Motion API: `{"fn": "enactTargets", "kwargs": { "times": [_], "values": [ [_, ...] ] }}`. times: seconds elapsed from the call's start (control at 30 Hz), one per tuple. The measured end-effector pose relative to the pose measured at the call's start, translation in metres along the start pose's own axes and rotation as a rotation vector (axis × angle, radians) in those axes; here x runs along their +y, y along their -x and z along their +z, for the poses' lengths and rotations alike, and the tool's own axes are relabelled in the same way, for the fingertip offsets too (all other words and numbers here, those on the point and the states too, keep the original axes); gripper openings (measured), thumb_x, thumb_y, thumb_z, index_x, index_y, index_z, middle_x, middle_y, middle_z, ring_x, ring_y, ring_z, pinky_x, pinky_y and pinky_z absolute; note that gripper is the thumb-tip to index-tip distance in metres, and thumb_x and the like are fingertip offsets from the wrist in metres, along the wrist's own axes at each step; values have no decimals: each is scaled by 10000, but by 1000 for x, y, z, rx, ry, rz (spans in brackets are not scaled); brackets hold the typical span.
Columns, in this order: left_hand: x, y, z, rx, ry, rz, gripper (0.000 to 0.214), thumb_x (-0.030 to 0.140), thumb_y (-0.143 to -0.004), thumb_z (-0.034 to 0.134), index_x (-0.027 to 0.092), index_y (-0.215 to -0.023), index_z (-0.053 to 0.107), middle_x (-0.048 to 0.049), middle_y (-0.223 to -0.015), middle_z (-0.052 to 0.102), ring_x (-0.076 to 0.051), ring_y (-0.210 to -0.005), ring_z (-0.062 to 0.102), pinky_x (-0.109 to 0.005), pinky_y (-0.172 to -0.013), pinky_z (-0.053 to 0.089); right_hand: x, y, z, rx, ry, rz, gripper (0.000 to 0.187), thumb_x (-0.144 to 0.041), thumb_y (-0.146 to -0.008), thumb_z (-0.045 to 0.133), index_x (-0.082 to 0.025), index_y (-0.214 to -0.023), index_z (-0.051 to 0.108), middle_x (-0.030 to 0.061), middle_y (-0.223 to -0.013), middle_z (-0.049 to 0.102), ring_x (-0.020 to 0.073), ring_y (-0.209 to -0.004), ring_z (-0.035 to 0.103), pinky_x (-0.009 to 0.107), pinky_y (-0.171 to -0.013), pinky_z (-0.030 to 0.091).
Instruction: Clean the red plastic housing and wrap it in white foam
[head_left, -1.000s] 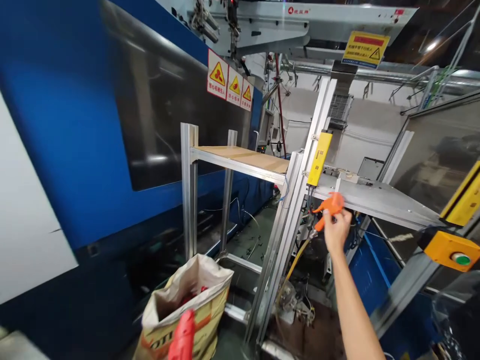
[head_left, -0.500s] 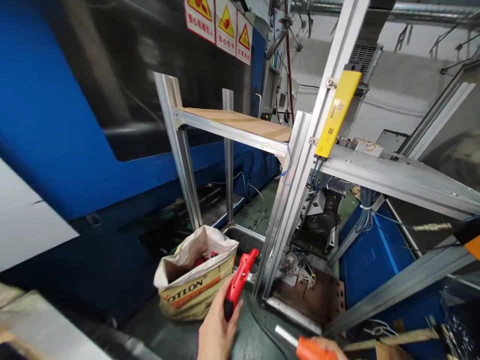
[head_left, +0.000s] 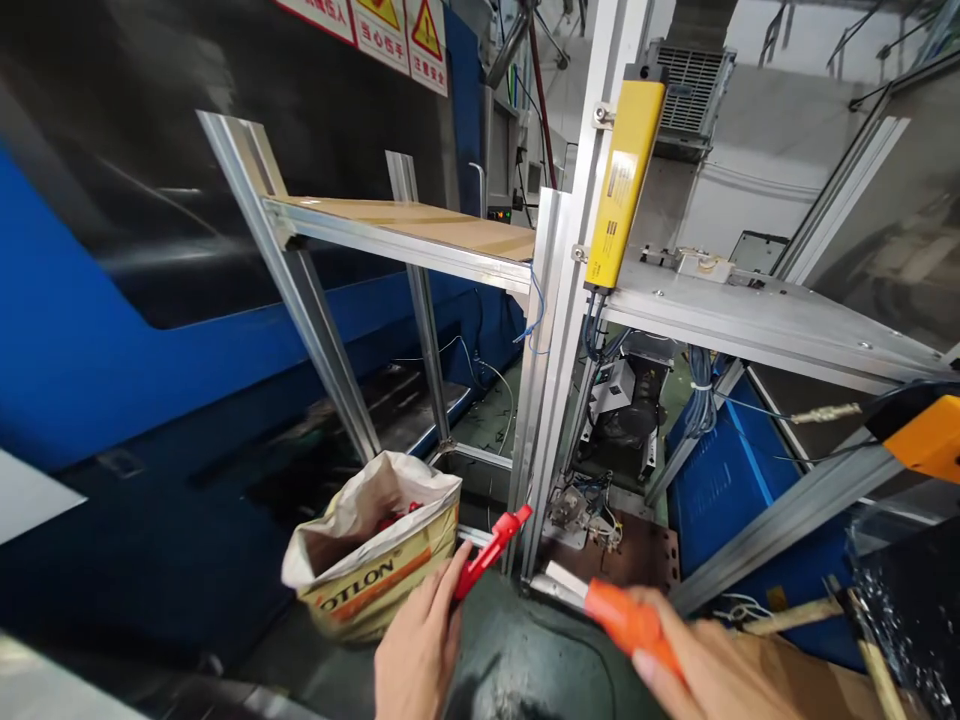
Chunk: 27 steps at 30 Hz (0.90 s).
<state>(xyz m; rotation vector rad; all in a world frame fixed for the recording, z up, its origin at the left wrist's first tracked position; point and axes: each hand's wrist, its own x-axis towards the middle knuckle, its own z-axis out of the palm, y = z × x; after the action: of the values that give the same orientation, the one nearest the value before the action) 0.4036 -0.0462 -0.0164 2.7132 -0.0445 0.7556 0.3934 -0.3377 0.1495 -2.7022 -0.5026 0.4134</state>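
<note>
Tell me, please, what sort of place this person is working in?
Most likely a factory floor beside a large moulding machine. Signs of it: the big blue machine housing with warning signs, the aluminium frame carrying a yellow safety sensor bar, and exposed wiring and a motor below.

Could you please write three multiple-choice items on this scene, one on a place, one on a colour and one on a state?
1. Where is the open sack?
A. On the wooden shelf
B. On the floor beside the aluminium frame
C. On the blue machine

2. What colour is the tool in the right hand?
A. Orange
B. Green
C. White

3. What is the left hand doing?
A. Hanging empty
B. Resting flat on the shelf
C. Gripping a red part

Answers:
1 B, the sack sits low by the aluminium frame, under the wooden shelf.
2 A, the orange tool has a metal tip.
3 C, fingers close round the red part.
</note>
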Motion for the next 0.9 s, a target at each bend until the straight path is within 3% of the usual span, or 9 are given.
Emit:
{"fn": "enactTargets", "kwargs": {
  "times": [0.17, 0.27, 0.37, 0.43, 0.53, 0.6, 0.67, 0.77, 0.9],
  "values": [
    [-13, -6, -5, 42, -64, 78, 416, 207, -904, 411, 166, -1275, 593, -121, -1138, 737, -247, -967, 713, -322, -809, 584, -2, -10, -1, -277, 107, -2, 523, -283, -826, 509, -287, -1349, 520, 13, -786, 760, 267, -697, 726, 272, -548, 441],
    [-18, -6, -6, 108, -75, 88, 389, 223, -911, 406, 143, -1237, 601, -135, -1120, 742, -262, -940, 724, -341, -782, 595, 0, -11, -2, -59, 46, 2, 457, -295, -914, 395, -311, -1357, 508, 14, -837, 759, 244, -755, 730, 271, -635, 477],
    [-18, -3, -4, 70, 5, 58, 379, 250, -910, 414, 173, -1230, 602, -117, -1102, 751, -260, -932, 730, -338, -767, 600, 1, -10, -1, -162, 51, 18, 418, -319, -877, 475, -337, -1283, 573, -16, -758, 748, 229, -670, 723, 248, -559, 463],
    [-15, -3, -3, 41, 130, -66, 404, 308, -915, 431, 181, -1273, 568, -120, -1176, 726, -264, -996, 715, -355, -828, 591, 2, -10, 2, -179, 66, 21, 429, -332, -863, 497, -342, -1284, 579, -19, -756, 748, 234, -683, 726, 248, -558, 470],
    [-8, -6, -6, -70, 394, -275, 512, 442, -889, 486, 200, -1339, 519, -124, -1274, 676, -290, -1140, 650, -428, -986, 518, 5, -10, 5, 41, 71, 29, 438, -376, -952, 341, -332, -1341, 535, 9, -829, 748, 228, -783, 727, 257, -657, 500],
    [-3, -10, -12, -156, 614, -405, 627, 557, -835, 531, 198, -1349, 522, -127, -1259, 678, -315, -1159, 626, -471, -1031, 475, 5, -10, 6, -17, 68, -6, 419, -409, -930, 398, -349, -1313, 557, -11, -762, 732, 212, -697, 715, 241, -603, 490],
    [2, -13, -20, -263, 848, -565, 764, 663, -755, 579, 181, -1346, 535, -135, -1186, 699, -326, -1022, 668, -471, -923, 538, 4, -11, 6, -69, 71, -24, 435, -407, -900, 455, -353, -1321, 551, -20, -746, 728, 210, -675, 711, 234, -582, 483],
    [9, -16, -33, -401, 1149, -766, 845, 684, -679, 672, 179, -1345, 549, -110, -1039, 728, -269, -809, 680, -358, -660, 568, 1, -13, 4, 11, 73, 15, 480, -393, -952, 350, -295, -1404, 480, 32, -888, 745, 230, -822, 722, 256, -685, 505],
    [15, -18, -46, -299, 1351, -884, 790, 600, -641, 773, 214, -1306, 595, -91, -1063, 731, -234, -813, 670, -278, -591, 517, -2, -15, 4, -168, 71, -67, 477, -440, -936, 381, -313, -1379, 505, 19, -808, 733, 236, -724, 720, 266, -609, 486]
  ]
}}
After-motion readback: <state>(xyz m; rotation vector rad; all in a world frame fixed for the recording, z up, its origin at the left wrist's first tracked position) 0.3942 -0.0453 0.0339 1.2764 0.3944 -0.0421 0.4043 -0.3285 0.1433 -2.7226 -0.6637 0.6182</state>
